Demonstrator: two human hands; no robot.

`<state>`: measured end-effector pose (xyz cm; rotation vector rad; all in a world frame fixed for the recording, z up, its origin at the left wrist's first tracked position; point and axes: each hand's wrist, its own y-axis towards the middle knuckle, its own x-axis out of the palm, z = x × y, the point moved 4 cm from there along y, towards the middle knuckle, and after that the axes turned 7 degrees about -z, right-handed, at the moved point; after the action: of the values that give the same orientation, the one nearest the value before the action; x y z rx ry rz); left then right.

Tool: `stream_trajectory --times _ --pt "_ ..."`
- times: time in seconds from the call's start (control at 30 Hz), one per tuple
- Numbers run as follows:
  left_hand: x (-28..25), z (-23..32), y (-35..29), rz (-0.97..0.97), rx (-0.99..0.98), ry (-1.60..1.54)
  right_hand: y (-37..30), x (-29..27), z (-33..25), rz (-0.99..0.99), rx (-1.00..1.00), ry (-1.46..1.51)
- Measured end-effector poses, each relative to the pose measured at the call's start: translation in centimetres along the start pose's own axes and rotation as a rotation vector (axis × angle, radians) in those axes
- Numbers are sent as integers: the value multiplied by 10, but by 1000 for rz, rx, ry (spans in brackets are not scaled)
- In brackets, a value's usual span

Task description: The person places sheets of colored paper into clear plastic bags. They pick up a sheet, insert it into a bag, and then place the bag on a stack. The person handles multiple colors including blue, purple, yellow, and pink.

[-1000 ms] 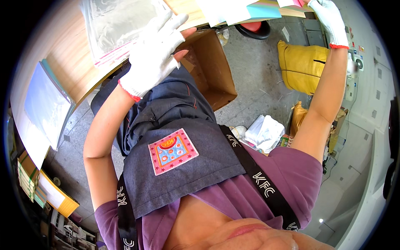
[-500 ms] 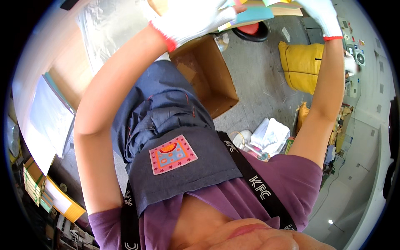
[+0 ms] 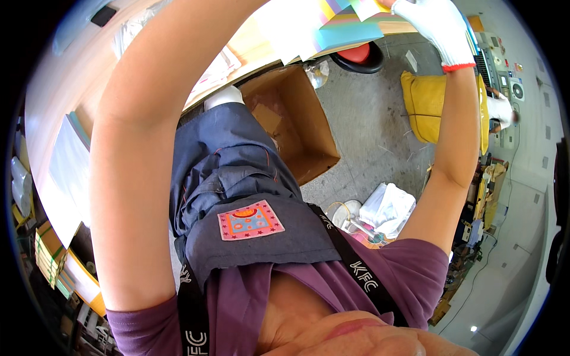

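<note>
My left forearm (image 3: pixel 172 53) reaches up over the table, and the hand at its end is beyond the top edge of the view. In a white knit glove with a red cuff, my right hand (image 3: pixel 428 26) is at the upper right. A bare fingertip shows beside coloured paper sheets (image 3: pixel 347 35), right at their edge. Most of the fingers on that hand are cut off, so its grip is hidden. The sheets lie stacked along the table edge, with light blue, yellow, green and purple showing.
Below the table edge stands an open cardboard box (image 3: pixel 309 133) beside my leg. A red and black round seat (image 3: pixel 359 56) is beyond it. On the floor are a yellow sack (image 3: pixel 423 107) and a white bag (image 3: pixel 389 207). Another person (image 3: pixel 502 111) in white is far right.
My left hand has moved up out of view from the stack. My right hand has shifted slightly left and down. More of the coloured sheets and tabletop now show.
</note>
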<state>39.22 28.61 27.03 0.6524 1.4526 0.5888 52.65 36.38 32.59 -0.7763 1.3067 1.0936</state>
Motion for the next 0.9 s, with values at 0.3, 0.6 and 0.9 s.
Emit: stream_trajectory --times 0.3,0.6,0.9 --pt "3 -4 1 -97 -81 -423 -8 3 -5 31 8 56" --pt "17 -3 10 -151 103 -223 10 3 7 -245 94 170" --pt "16 -5 1 -123 -6 -300 0 1 -10 -166 49 293"
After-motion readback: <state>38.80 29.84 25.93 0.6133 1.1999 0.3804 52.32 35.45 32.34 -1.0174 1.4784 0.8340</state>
